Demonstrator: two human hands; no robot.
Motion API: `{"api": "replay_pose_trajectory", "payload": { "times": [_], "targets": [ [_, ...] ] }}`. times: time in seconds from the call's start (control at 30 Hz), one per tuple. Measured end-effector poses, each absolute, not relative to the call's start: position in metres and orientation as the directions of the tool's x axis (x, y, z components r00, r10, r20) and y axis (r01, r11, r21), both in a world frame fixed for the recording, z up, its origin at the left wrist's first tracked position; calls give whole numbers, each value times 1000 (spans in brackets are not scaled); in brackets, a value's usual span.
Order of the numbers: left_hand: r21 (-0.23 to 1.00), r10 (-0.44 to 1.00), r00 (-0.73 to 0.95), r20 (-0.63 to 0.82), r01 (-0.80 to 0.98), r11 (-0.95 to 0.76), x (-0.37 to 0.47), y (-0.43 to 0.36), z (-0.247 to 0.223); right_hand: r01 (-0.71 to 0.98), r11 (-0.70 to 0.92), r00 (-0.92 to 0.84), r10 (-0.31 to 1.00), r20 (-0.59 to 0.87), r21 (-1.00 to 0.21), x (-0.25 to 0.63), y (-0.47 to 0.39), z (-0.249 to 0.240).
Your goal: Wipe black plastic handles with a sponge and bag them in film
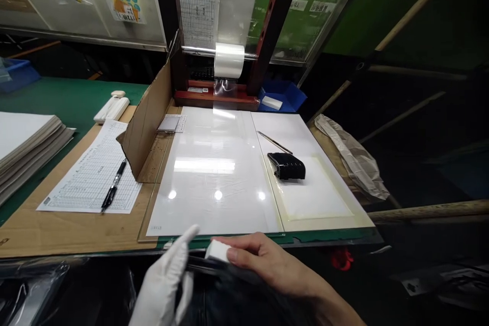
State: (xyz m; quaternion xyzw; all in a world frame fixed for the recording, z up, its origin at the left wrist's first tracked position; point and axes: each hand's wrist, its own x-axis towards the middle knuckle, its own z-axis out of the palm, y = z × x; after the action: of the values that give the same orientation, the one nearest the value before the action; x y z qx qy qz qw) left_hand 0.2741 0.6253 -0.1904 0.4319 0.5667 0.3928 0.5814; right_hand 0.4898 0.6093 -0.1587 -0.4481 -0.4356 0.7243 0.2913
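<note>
The right hand (267, 265) is bare and sits at the near edge of the bench. Its thumb and forefinger are closed on a white block (217, 250). The thumb tip presses on the block's right end; the forefinger lies along the far side. The block's left portion projects beyond the thumb tip, toward the gloved left hand (164, 277).

A dark part (204, 266) lies directly below the block, between the two hands. Its upper edge is glossy; the lower area is blurred and merges with the dark background. Whether the block touches this part cannot be determined.

The left hand wears a white glove. One finger is extended up and to the right, its tip to the left of the block and apart from it. The dark part's left end is beside the gloved fingers; whether they grip it cannot be determined.

Beyond the hands, a glass plate (214, 188) covers a white sheet. A film roll (229, 61) is mounted on a rod at the far end, with a film strip hanging below it. Right of the plate, a black piece (289, 167) rests near a thin tool (275, 142).
</note>
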Motion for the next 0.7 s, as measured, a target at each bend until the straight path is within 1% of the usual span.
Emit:
{"api": "replay_pose_trajectory", "payload": {
  "times": [0.07, 0.1, 0.17, 0.23, 0.27, 0.3, 0.33, 0.37, 0.4, 0.47, 0.5, 0.57, 0.63, 0.7],
  "targets": [
    [900, 892, 150, -427, -21, 435, 275, 622, -186, -23, -458, -434, 805, -404, -888, 492, 610, -159],
    [880, 873, 164, -458, -56, 472, 276, 621, -184, -29, -466, -426, 806, -411, -884, 491, 610, -160],
    [856, 864, 110, -492, -122, 503, 279, 617, -184, -64, -461, -365, 836, -409, -885, 483, 608, -166],
    [836, 857, 57, -512, -196, 512, 283, 613, -187, -86, -387, -186, 912, -366, -918, 466, 602, -177],
    [818, 849, 35, -527, -249, 518, 286, 612, -190, -50, -312, -72, 949, -308, -949, 456, 598, -184],
    [793, 836, 16, -549, -306, 527, 289, 610, -192, 26, -211, 29, 977, -210, -977, 446, 595, -192],
    [757, 813, 15, -582, -355, 548, 292, 610, -195, 134, -100, 87, 992, -89, -986, 438, 592, -199],
    [714, 783, 33, -621, -388, 582, 294, 609, -198, 244, 1, 99, 995, 26, -970, 432, 591, -207],
    [672, 749, 61, -660, -399, 624, 295, 609, -200, 333, 83, 80, 990, 116, -939, 430, 592, -213],
    [602, 689, 154, -709, -378, 704, 295, 609, -203, 443, 189, 30, 974, 225, -877, 436, 598, -220],
    [587, 673, 196, -713, -359, 726, 295, 609, -205, 493, 230, 1, 964, 265, -839, 441, 602, -222],
    [609, 686, 225, -692, -329, 722, 293, 608, -208, 604, 351, -142, 931, 337, -716, 455, 610, -222],
    [642, 711, 214, -670, -314, 700, 293, 608, -213, 672, 458, -297, 886, 355, -581, 464, 615, -219],
    [653, 719, 210, -663, -308, 692, 294, 608, -217, 728, 444, -305, 892, 333, -522, 467, 617, -217]
  ]
}}
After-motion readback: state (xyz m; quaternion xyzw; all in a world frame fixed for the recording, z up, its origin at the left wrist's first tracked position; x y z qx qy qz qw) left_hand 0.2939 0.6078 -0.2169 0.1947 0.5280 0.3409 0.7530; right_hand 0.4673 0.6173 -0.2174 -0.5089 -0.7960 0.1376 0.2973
